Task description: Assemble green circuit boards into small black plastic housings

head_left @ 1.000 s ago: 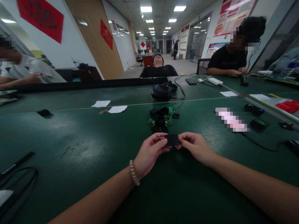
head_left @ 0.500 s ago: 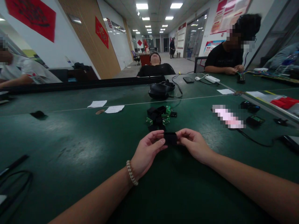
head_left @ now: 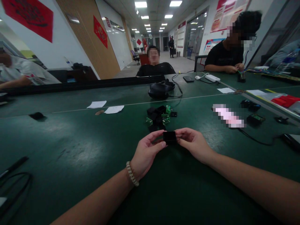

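Observation:
A small black box (head_left: 169, 137) is held between my two hands above the green table (head_left: 93, 147). My left hand (head_left: 148, 151) grips its left side between thumb and fingers, with a beaded bracelet (head_left: 132, 173) on the wrist. On the box's right side, my right hand (head_left: 193, 143) pinches it, closed. The box shows a dark hollow facing me. Just beyond my hands lies a pile of black parts (head_left: 156, 116) with several green circuit boards (head_left: 168, 110) among them.
A black headset-like object (head_left: 159, 90) with a cable lies beyond the pile. White papers (head_left: 114, 109) are at left, a blurred-out pink-white device (head_left: 228, 116) at right. A person (head_left: 153, 67) sits opposite; another person's hands (head_left: 235, 67) hold something at the back right.
The black box has tilted between my fingers, so its hollow now shows. The person opposite has brought their head forward from a leaned-back pose.

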Available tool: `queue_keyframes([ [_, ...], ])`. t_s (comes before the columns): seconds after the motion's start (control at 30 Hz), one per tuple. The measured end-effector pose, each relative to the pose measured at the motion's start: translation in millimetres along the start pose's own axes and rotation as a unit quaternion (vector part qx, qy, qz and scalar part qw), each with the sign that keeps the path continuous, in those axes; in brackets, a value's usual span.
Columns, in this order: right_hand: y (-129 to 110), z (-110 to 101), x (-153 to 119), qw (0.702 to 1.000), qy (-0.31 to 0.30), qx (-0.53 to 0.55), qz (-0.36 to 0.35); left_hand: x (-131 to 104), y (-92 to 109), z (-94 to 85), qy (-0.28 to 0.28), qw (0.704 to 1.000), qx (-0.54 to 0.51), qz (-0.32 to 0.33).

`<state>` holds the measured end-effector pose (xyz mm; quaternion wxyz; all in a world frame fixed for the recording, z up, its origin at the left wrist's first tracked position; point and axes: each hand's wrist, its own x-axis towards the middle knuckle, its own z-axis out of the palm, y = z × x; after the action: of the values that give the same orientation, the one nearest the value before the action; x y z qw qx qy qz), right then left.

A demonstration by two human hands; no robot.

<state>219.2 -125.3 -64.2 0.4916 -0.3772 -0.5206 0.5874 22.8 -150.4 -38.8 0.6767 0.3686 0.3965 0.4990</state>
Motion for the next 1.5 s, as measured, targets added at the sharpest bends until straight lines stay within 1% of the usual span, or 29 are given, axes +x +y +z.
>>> queue_keyframes([
  [0.27,-3.0,0.7,-0.9,1.0,0.001,-0.021,-0.015,1.3,-2.2,0.4,0.023,0.999,0.017,0.014],
  [0.43,-3.1,0.1,-1.5,0.998,0.013,-0.055,0.002,2.3,-1.4,-1.0,0.011,0.999,0.035,-0.008],
  [0.53,-2.4,-0.3,-1.4,0.998,0.014,-0.057,0.001,1.8,-0.8,-1.0,0.005,0.999,0.038,-0.006],
  [0.8,0.7,-0.9,-0.9,0.998,0.012,-0.056,0.009,0.5,0.3,0.3,0.003,0.998,0.063,-0.015],
  [1.27,-4.1,0.8,-1.5,0.997,0.007,-0.075,0.021,0.8,0.3,0.5,0.008,0.997,0.072,-0.015],
  [1.5,-2.2,0.5,-1.3,0.998,0.005,-0.066,0.015,-1.0,2.3,1.7,0.009,0.997,0.078,-0.022],
])
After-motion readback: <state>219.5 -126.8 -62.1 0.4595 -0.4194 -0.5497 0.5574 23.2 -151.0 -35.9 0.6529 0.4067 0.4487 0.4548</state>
